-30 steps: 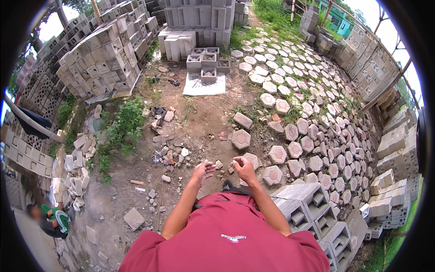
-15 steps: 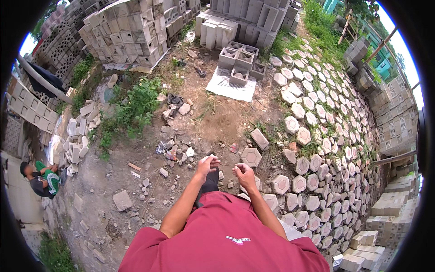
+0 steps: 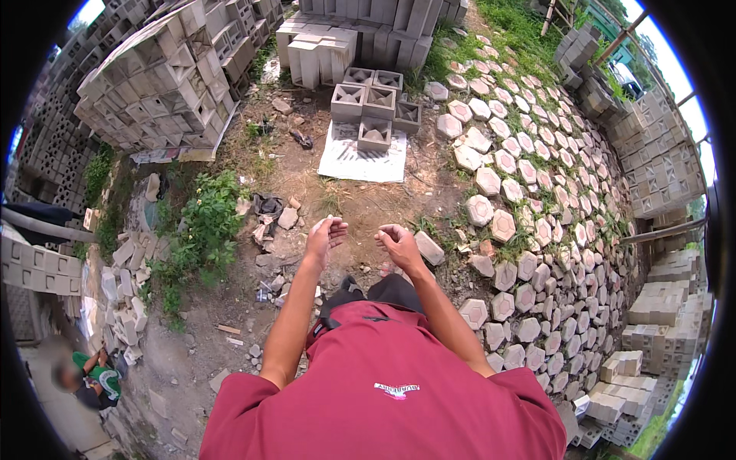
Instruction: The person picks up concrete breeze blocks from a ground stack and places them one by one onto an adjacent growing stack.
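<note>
Both my hands are raised in front of me over bare ground, apart from each other. My left hand (image 3: pixel 327 239) is empty, palm turned inward, its fingers loosely bent and apart. Across a small gap, my right hand (image 3: pixel 397 245) is also empty, its fingers more curled but not closed. Ahead of them lies a white sheet (image 3: pixel 345 159) with dark marks. A grey decorative concrete block (image 3: pixel 375 135) rests on it, in front of several similar blocks (image 3: pixel 380 103) grouped close together. A loose pale paver (image 3: pixel 429 248) lies just right of my right hand.
Hexagonal pavers (image 3: pixel 502 225) with grass between them cover the right side. Tall block stacks (image 3: pixel 157 80) stand at the back left, and more blocks (image 3: pixel 659 295) at the right. A leafy bush (image 3: pixel 201 230) and rubble (image 3: pixel 126 264) lie left. A person (image 3: pixel 96 376) sits at the lower left.
My hands have moved forward and slightly upward, with my right fingers loosening. The view has shifted, and the concrete blocks and sheet now appear nearer.
</note>
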